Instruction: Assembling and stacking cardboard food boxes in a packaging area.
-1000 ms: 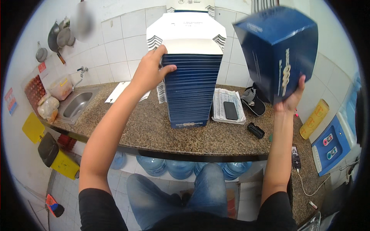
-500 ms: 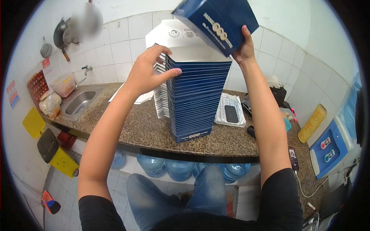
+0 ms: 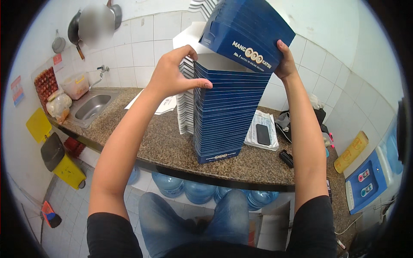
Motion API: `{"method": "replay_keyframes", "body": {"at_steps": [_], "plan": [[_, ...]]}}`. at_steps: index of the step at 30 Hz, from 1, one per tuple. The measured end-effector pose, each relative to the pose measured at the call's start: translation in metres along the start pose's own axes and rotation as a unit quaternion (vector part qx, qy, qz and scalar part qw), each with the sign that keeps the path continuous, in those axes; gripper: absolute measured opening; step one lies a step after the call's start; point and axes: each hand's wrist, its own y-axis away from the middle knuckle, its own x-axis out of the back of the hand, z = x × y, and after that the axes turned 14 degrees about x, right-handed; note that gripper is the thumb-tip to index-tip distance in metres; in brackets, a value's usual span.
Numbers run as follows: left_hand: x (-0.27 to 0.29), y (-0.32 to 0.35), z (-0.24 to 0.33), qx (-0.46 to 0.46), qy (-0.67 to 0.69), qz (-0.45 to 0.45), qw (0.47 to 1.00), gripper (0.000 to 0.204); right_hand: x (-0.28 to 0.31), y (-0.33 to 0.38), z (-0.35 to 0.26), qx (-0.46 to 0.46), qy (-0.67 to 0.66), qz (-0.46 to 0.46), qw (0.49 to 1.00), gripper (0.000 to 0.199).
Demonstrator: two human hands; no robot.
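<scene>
A tall stack of nested dark-blue paper food boxes (image 3: 228,116) with white insides stands on the counter, leaning slightly right toward its top. My left hand (image 3: 176,73) grips its upper left corner, with the thumb across the blue front and the fingers bent over the edge by the white flaps (image 3: 186,99). Over the stack's top, my right hand (image 3: 285,62) holds a smaller bundle of the same boxes (image 3: 249,36) by its right side. That bundle is tilted, its lower edge at the mouth of the stack. The fingers behind it are hidden.
The granite counter (image 3: 150,137) has a sink (image 3: 92,107) at left. Right of the stack lie a phone (image 3: 263,134) on a white packet and a black object (image 3: 286,158). A yellow roll (image 3: 351,152) and water dispenser (image 3: 365,180) stand at right; water jugs (image 3: 200,191) are below.
The bundle in my right hand has come down and right onto the top of the tall stack, and more of its layered edges show. My left hand stays at the stack's corner. The view has shifted slightly.
</scene>
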Motion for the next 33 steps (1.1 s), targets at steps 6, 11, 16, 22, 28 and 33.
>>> {"method": "replay_keyframes", "body": {"at_steps": [6,11,16,22,28,33], "plan": [[-0.002,-0.001,-0.005,0.012,0.009,0.002,1.0,0.077,-0.003,-0.014,-0.001,-0.055,0.114,-0.041,0.991,0.122],[-0.004,-0.003,-0.003,0.021,0.02,0.005,1.0,0.078,0.002,-0.017,0.003,-0.045,0.14,-0.047,0.988,0.106],[-0.004,-0.004,-0.008,-0.016,-0.006,0.039,0.999,0.076,-0.001,-0.022,0.003,-0.052,0.161,-0.064,0.984,0.106],[-0.007,0.0,0.001,0.014,0.064,0.034,0.997,0.062,-0.011,-0.016,-0.005,-0.049,0.173,-0.054,0.982,0.11],[-0.017,0.0,0.025,0.18,0.19,-0.013,0.965,0.045,-0.009,-0.004,-0.011,-0.038,0.164,-0.051,0.984,0.112],[-0.015,0.0,0.031,0.105,0.137,0.021,0.985,0.042,-0.02,0.004,-0.018,-0.013,0.175,-0.038,0.984,0.112]]}}
